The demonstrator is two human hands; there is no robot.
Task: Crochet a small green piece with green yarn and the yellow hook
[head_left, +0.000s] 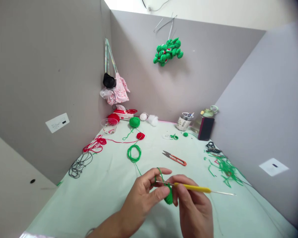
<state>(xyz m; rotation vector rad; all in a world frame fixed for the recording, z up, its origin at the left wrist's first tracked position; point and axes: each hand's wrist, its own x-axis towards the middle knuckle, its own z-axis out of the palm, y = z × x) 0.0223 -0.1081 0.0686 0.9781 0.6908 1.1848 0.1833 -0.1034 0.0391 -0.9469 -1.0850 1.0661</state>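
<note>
My left hand (145, 195) pinches a small green crocheted piece (168, 197) between thumb and fingers, with green yarn looped over its raised index finger. In my right hand (195, 205) is a yellow-handled crochet hook (192, 187), held like a pen. The hook's metal tip points left and lies at the top of the green piece, near the yarn. From my left hand the strand runs back to a coil of green yarn (134, 153) on the table. Orange thread snips (175, 158) lie just beyond my hands.
A green yarn ball (134, 122), a red ball (140, 136) and a clear cup (109, 126) sit toward the back. Green scraps (227, 168) lie at right, near a phone (206, 128) and a pen holder (184, 122). Dark cord (79, 165) is at left.
</note>
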